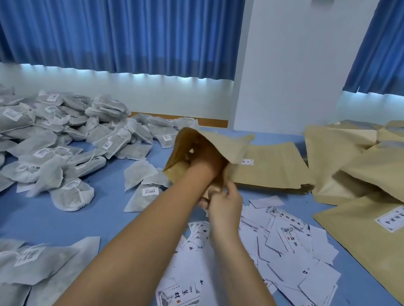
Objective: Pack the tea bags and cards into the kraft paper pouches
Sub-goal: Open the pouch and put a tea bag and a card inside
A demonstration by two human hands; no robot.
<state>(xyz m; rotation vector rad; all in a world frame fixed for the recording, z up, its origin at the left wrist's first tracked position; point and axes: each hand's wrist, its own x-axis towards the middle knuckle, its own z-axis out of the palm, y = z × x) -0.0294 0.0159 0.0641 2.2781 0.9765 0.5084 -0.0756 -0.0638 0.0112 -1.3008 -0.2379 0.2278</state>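
Observation:
A kraft paper pouch (225, 143) is held up above the blue table (35, 219), its mouth open toward me. My left hand (205, 158) is pushed inside the mouth, fingers curled round something pale that looks like a tea bag (191, 151). My right hand (225, 206) pinches the pouch's lower mouth edge just below the left wrist. Loose grey tea bags (45, 133) lie heaped on the left. White printed cards (286, 244) are scattered under and to the right of my forearms.
A flat stack of kraft pouches (270, 171) lies right behind the held one. More labelled pouches (384, 175) are piled at the right. Further tea bags (17, 262) lie at the near left. Blue curtains and a white pillar (283, 61) stand behind the table.

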